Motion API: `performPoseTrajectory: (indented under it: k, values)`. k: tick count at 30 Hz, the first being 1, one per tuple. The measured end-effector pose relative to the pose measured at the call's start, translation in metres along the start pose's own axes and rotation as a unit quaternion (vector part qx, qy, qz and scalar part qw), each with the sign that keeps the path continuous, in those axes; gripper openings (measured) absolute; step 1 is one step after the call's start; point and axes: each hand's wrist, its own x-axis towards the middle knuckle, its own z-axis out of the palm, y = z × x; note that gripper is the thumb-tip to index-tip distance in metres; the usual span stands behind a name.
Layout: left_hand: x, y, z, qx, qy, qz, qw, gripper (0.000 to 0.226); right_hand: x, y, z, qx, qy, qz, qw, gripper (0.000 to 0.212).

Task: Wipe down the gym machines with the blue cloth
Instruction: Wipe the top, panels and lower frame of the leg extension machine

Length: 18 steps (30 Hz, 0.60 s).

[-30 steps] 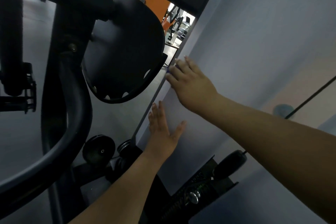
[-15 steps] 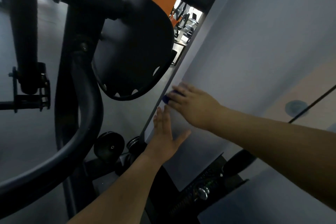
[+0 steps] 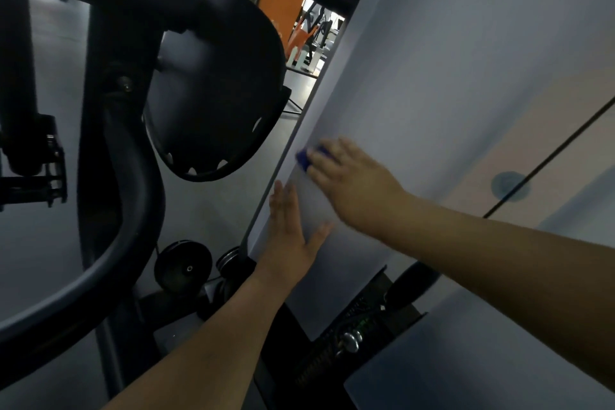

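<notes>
Right hand, fingers straight, presses blue cloth on grey machine panel; left hand flat just below, fingers extended

Smooth matt panel, glossy blk metal tube

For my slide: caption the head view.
Right hand presses the blue cloth on the machine's grey panel; left hand rests flat below.

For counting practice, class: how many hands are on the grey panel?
2: left hand flat near the panel edge; right hand above it, pressing the blue cloth.
</notes>
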Motion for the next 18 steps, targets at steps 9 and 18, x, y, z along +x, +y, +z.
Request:
performPoseTrajectory:
  k: [9, 18]
  values:
    - [-0.005, 0.021, 0.004, -0.002, -0.028, 0.022, 0.999, 0.107, -0.039, 0.03, -0.014, -0.004, 0.062, 0.108, 0.992, 0.05]
    - [-0.006, 0.022, -0.01, 0.019, -0.077, 0.014, 0.997, 0.118, -0.073, 0.03, -0.013, 0.01, 0.087, 0.122, 0.989, 0.048]
